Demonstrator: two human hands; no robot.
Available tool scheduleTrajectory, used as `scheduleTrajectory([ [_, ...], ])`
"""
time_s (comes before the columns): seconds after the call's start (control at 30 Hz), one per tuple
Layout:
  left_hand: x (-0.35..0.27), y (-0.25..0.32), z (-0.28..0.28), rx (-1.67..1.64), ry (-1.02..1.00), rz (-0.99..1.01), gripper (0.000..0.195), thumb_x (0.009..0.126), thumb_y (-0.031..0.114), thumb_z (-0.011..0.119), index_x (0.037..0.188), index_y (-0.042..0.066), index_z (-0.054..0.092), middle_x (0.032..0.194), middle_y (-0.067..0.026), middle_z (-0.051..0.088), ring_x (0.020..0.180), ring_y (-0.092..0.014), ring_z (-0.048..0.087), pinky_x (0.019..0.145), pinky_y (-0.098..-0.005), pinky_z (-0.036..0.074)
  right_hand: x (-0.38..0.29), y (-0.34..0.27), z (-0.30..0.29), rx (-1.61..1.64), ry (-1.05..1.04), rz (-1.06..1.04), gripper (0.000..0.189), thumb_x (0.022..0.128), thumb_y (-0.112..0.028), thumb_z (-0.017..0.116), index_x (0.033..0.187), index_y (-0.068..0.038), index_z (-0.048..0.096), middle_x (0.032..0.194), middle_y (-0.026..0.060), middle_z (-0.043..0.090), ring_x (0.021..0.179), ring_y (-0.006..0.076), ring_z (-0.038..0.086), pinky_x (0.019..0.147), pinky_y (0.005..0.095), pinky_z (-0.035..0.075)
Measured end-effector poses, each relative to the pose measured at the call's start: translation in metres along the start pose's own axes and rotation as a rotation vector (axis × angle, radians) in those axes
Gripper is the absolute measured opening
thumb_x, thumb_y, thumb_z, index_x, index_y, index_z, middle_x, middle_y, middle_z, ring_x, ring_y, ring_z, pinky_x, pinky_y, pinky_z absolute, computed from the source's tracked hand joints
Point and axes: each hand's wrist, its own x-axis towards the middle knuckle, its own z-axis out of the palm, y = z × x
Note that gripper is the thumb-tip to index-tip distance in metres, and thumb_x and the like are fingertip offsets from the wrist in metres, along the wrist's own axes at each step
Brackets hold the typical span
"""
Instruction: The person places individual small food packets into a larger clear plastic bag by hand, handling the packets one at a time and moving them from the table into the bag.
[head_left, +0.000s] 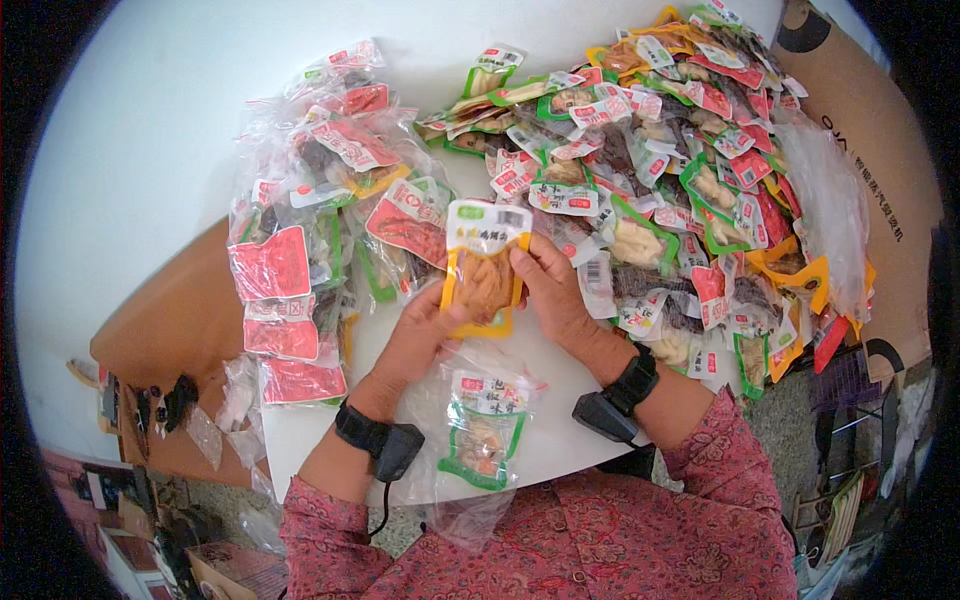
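Observation:
Both of my hands hold one yellow-edged, vacuum-sealed food packet (484, 274) with brown contents above the white table (360, 367). My left hand (420, 330) grips its lower left edge, and my right hand (551, 289) pinches its right edge. Below it, near the table's front edge, a green-edged food packet (484, 442) lies in a clear plastic bag (469, 517) that hangs over the edge. Filled clear bags of packets (330, 187) stand to the left. A large heap of loose packets (637, 165) in red, green and yellow covers the right side.
A cardboard box (862, 172) stands beyond the heap at the right, with crumpled clear plastic (825, 217) over the heap's edge. At the left, an open cardboard box (172, 300) adjoins the table, with loose plastic bags (236, 405) in it. A dark rack (847, 427) is at the lower right.

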Motion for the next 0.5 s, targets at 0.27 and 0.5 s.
scheduleTrajectory([
  [0.27, 0.0038, -0.0074, 0.0041, 0.089, -0.098, 0.171, 0.044, 0.084, 0.012, 0.054, 0.123, 0.002, 0.037, 0.110, -0.0042, 0.050, 0.098, -0.011, 0.049, 0.084, -0.0243, 0.040, -0.0041, -0.0056, 0.0018, -0.116, -0.041, -0.037, 0.015, 0.089, -0.021, 0.045, 0.084, -0.007, 0.046, 0.066, -0.0029, 0.043, 0.052, 0.0021, 0.039, 0.041, 0.0173, 0.033],
  [0.5, 0.0038, -0.0063, 0.0056, 0.074, -0.117, 0.162, 0.046, 0.085, 0.013, 0.054, 0.125, 0.002, 0.034, 0.114, -0.0048, 0.048, 0.103, -0.012, 0.047, 0.088, -0.0256, 0.039, -0.0035, -0.0031, 0.0011, -0.057, -0.024, -0.050, 0.017, 0.089, -0.023, 0.046, 0.079, -0.008, 0.044, 0.065, -0.0040, 0.040, 0.053, 0.0026, 0.038, 0.043, 0.0180, 0.033],
])
